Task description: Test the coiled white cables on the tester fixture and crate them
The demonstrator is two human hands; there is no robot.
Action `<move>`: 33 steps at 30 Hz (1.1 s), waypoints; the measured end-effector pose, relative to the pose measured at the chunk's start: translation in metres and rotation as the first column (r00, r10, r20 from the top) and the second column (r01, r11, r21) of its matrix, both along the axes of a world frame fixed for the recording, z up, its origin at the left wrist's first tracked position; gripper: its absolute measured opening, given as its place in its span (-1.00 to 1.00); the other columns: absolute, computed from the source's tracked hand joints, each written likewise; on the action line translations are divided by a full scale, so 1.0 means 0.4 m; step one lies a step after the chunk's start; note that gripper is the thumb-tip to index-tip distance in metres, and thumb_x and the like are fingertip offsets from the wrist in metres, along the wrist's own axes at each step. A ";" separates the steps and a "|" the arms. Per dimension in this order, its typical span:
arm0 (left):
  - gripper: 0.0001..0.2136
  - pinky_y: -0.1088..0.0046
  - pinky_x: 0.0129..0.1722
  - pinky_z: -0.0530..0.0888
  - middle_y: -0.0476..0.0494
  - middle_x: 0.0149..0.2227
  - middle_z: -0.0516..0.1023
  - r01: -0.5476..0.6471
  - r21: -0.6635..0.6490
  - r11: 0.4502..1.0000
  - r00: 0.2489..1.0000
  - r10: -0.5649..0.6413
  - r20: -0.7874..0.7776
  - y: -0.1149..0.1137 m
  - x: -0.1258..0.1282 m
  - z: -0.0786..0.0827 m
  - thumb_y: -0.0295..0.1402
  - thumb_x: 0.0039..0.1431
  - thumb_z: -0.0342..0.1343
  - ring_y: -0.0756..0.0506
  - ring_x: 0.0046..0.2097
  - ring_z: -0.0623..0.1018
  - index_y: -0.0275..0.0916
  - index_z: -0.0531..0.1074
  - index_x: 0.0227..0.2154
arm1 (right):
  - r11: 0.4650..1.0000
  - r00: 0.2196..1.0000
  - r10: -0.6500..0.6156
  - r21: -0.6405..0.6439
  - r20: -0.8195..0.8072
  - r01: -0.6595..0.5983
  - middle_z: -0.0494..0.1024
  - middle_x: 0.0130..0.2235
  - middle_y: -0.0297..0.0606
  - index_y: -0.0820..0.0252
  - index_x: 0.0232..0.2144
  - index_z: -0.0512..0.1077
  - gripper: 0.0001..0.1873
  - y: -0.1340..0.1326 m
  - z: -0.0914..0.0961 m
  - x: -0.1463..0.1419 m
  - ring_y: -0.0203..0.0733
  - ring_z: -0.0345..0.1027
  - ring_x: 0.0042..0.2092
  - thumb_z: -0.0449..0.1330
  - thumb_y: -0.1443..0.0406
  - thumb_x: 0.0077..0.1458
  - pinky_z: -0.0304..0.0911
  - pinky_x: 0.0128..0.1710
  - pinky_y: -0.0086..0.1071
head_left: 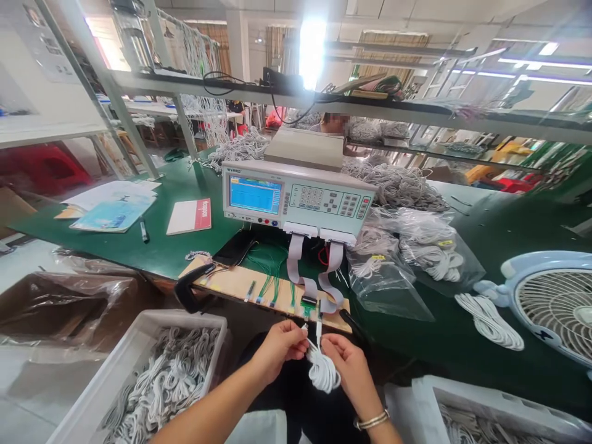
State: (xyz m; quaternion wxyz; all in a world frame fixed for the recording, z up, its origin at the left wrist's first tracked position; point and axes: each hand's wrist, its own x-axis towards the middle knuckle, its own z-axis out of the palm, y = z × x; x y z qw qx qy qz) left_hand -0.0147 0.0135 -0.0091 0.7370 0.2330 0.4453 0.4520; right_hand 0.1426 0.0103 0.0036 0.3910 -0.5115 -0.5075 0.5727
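Note:
A coiled white cable (324,372) hangs between my two hands in front of the wooden test board (272,306). My left hand (285,343) is closed in a pinch on one connector end of it, close to the board's front edge. The other end, a white plug (319,330), points toward the sockets at the board's right part; whether it is fully seated I cannot tell. My right hand (345,357) is closed on the cable beside that plug. Grey ribbon cables (296,262) run from a tester with a lit blue screen (256,196) to the board.
White bins with bundled cables stand at the left (222,324) and right (428,388). Bagged cables (432,250), a loose cable bundle (490,322) and a fan (555,302) are on the green table's right side. Booklets (115,213) and a marker (144,230) lie left.

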 end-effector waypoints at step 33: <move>-0.77 0.61 -0.59 0.21 -0.03 -0.62 0.39 -0.337 -0.044 0.940 0.927 0.340 0.160 -0.020 0.083 -0.007 -0.30 -0.14 0.15 0.13 -0.63 0.29 -0.30 0.22 -0.62 | 0.995 0.997 -0.076 -0.064 0.033 0.077 0.37 -0.58 -0.37 0.25 -0.38 0.38 -0.72 -0.018 -0.015 -0.001 -0.40 0.11 -0.63 0.16 0.17 -0.12 0.01 -0.73 -0.57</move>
